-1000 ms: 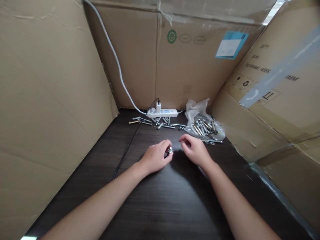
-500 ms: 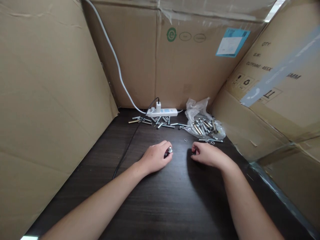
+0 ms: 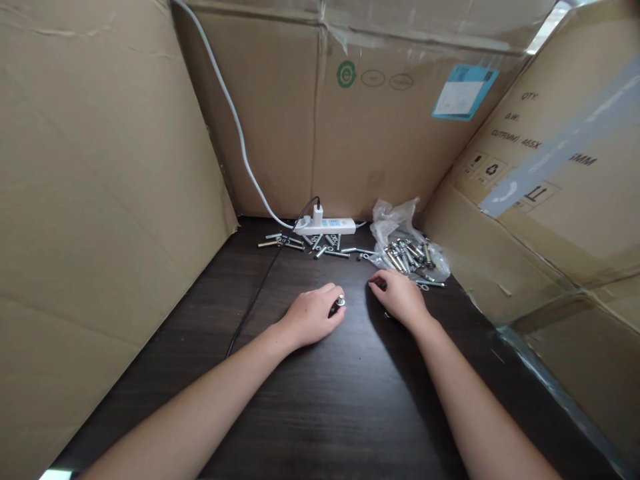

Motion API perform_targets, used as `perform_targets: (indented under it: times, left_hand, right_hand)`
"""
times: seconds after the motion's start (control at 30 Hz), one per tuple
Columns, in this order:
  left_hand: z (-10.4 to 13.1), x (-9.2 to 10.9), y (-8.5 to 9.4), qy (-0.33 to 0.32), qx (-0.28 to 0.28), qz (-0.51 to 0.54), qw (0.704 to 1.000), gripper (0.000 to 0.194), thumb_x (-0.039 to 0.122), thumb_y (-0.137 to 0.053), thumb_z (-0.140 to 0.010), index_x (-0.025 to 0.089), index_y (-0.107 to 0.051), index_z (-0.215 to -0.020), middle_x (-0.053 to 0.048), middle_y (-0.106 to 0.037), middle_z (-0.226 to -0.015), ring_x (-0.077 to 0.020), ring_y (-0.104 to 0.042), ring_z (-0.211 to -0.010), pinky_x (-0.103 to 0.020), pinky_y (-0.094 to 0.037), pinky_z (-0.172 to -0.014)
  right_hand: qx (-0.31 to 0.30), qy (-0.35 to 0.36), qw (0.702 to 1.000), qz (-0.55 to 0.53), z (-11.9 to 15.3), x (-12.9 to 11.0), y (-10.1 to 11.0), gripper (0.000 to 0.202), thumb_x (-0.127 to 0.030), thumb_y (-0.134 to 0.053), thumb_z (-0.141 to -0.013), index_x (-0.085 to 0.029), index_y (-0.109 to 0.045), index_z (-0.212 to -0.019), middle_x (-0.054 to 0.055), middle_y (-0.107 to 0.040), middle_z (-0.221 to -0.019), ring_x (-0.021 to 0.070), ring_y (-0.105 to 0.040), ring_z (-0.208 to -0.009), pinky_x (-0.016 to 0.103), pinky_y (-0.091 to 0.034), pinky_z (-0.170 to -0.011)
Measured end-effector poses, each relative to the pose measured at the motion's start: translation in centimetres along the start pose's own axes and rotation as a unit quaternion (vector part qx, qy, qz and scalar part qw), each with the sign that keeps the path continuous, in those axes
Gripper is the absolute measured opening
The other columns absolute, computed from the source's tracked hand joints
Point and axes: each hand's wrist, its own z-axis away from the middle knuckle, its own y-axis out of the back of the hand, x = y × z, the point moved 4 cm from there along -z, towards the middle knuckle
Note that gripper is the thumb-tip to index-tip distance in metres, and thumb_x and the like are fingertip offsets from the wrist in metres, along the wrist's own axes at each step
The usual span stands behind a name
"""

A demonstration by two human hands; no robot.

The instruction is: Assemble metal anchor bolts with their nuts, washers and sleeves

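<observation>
- Left hand (image 3: 314, 316) wraps round a metal bolt (image 3: 341, 301), one end poking out!
- Right hand (image 3: 399, 297) curls over the dark tabletop (image 3: 310, 413); its grip, I can't tell.
- Just behind, a plastic bag (image 3: 391, 218) of bolts (image 3: 406, 254).

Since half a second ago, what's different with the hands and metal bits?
The bare right hand moved forward and left, to where a small silver ring lay. A small metal piece, apparently let go, lies on the dark table. The bare left hand stayed, holding a silver metal fastener.
</observation>
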Motion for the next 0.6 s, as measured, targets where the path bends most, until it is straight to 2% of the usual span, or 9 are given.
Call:
perform_targets:
  times: [0.13,0.2,0.27,0.37,0.47,0.6]
  left_hand:
    - [0.0,0.1,0.1,0.000,-0.001,-0.003,1.000,0.009,0.029,-0.045,-0.087,0.023,-0.050,-0.091,0.001,-0.058,-0.090,-0.0148,-0.057,-0.075,-0.026,-0.041,-0.067]
    - [0.0,0.1,0.1,0.000,0.001,-0.007,1.000,0.009,0.029,-0.044,-0.087,0.023,-0.050,-0.091,0.001,-0.058,-0.090,-0.0150,-0.057,-0.075,-0.026,-0.041,-0.067]
    - [0.0,0.1,0.1,-0.001,0.000,-0.011,1.000,0.009,0.029,-0.044,-0.088,0.022,-0.050,-0.091,0.001,-0.058,-0.090,-0.0153,-0.058,-0.076,-0.026,-0.042,-0.068]
    - [0.0,0.1,-0.1,0.001,-0.005,-0.018,1.000,0.011,0.030,-0.044,-0.088,0.022,-0.051,-0.091,0.000,-0.058,-0.090,-0.0160,-0.059,-0.076,-0.026,-0.043,-0.067]
    - [-0.1,0.0,-0.3,0.002,-0.010,-0.018,1.000,0.013,0.030,-0.045,-0.088,0.022,-0.052,-0.096,-0.001,-0.059,-0.091,-0.0169,-0.059,-0.078,-0.027,-0.044,-0.067]
    - [-0.1,-0.1,-0.3,-0.006,-0.012,0.002,1.000,0.016,0.028,-0.045,-0.088,0.022,-0.051,-0.101,-0.002,-0.059,-0.095,-0.0176,-0.060,-0.083,-0.027,-0.046,-0.071]
  right_hand:
    - [0.000,-0.024,1.000,-0.015,-0.3,0.5,-0.1,0.017,-0.030,-0.054,-0.081,-0.022,-0.068,-0.085,0.002,-0.069,-0.086,0.0169,-0.062,-0.079,0.025,-0.040,-0.065]
    - [0.016,-0.012,0.999,-0.049,-0.1,0.2,0.3,0.019,-0.030,-0.052,-0.082,-0.021,-0.068,-0.083,0.003,-0.069,-0.082,0.0169,-0.062,-0.076,0.026,-0.042,-0.067]
    - [0.052,0.048,0.991,-0.110,0.5,-1.0,1.1,0.020,-0.029,-0.050,-0.084,-0.019,-0.067,-0.084,0.004,-0.068,-0.082,0.0163,-0.060,-0.074,0.026,-0.043,-0.069]
    - [0.104,0.156,0.963,-0.193,2.1,-3.8,2.5,0.019,-0.029,-0.047,-0.087,-0.020,-0.064,-0.087,0.005,-0.065,-0.081,0.0159,-0.057,-0.070,0.027,-0.045,-0.069]
    - [0.083,0.225,0.942,-0.233,3.6,-6.2,2.9,0.017,-0.028,-0.048,-0.088,-0.020,-0.063,-0.084,0.004,-0.061,-0.074,0.0156,-0.055,-0.067,0.027,-0.045,-0.064]
    - [0.075,0.243,0.934,-0.252,4.2,-7.4,2.7,0.015,-0.025,-0.048,-0.088,-0.020,-0.062,-0.084,0.003,-0.058,-0.072,0.0141,-0.053,-0.066,0.025,-0.043,-0.064]
